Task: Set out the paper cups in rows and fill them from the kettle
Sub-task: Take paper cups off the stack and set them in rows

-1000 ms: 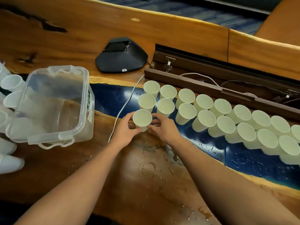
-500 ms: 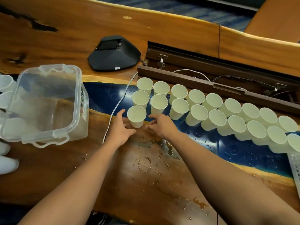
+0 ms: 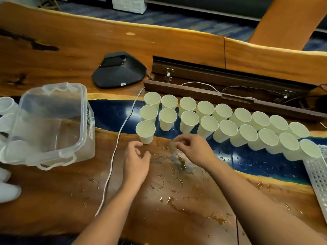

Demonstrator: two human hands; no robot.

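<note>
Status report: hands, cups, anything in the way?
Both hands, left and right, empty, off front cup. Third row just started. White cable beside it; table wet.

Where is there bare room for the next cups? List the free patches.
Free: the table strip right of the lone front cup, before the second row, by the right hand. Also wet wood between white cable and perforated tray. Crowded: the cup rows; the clear bin side.

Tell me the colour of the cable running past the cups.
White; the cable shows clearly in the head view.
</note>
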